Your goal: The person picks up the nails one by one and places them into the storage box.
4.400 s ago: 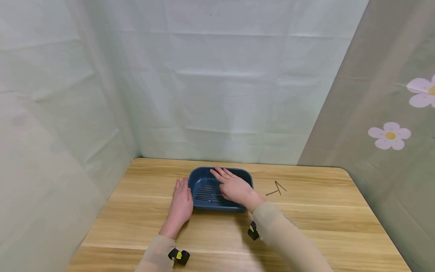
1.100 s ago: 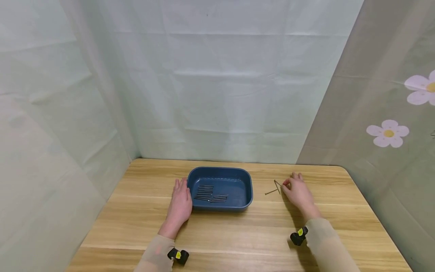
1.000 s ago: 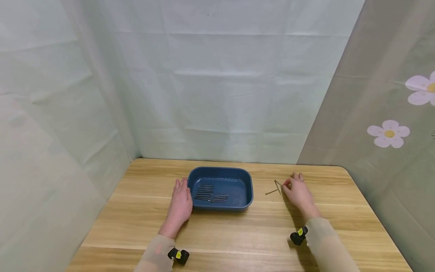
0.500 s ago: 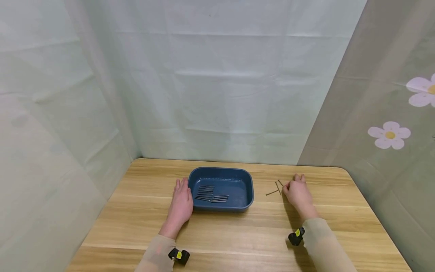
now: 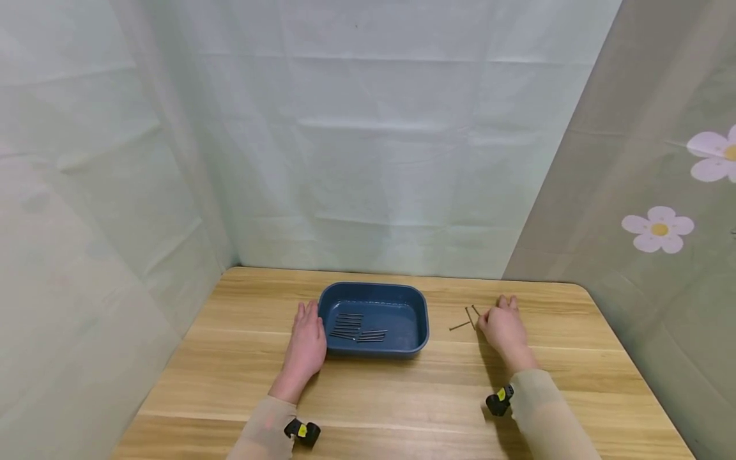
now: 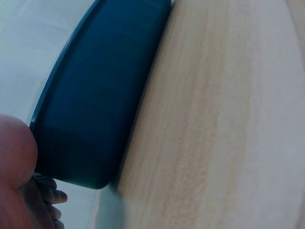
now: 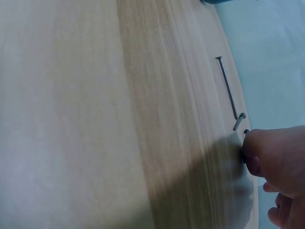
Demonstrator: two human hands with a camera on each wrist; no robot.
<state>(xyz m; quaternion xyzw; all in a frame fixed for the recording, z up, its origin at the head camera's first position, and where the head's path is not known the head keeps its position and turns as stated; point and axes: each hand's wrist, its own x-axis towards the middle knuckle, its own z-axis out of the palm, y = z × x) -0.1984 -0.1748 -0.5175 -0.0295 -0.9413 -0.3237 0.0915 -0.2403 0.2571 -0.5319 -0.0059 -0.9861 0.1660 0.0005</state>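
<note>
My left hand (image 5: 306,342) rests with straight fingers against the left end of a dark blue tray (image 5: 414,348); in the left wrist view the thumb (image 6: 16,152) touches the tray wall (image 6: 95,95). Inside, on the tray floor, several nails (image 5: 347,322) lie in two rows. To the right of the tray, my right hand (image 5: 506,329) pinches a nail (image 5: 475,310) between thumb and index finger, its head end poking out. Beside it on the table lie a slanted nail (image 5: 459,326) and another nail (image 5: 469,315); the right wrist view shows the longer-looking nail (image 7: 227,86) close to the fingertips.
The wooden table (image 5: 397,409) has its back edge close behind the tray, against a pale hanging cloth (image 5: 368,160). Cloth with white flowers (image 5: 658,229) hangs at the right. Both wrists carry small black cameras.
My right hand has gone from above the tray to the nails at its right and pinched one, shifting it slightly apart from the others. The left hand has stayed against the tray.
</note>
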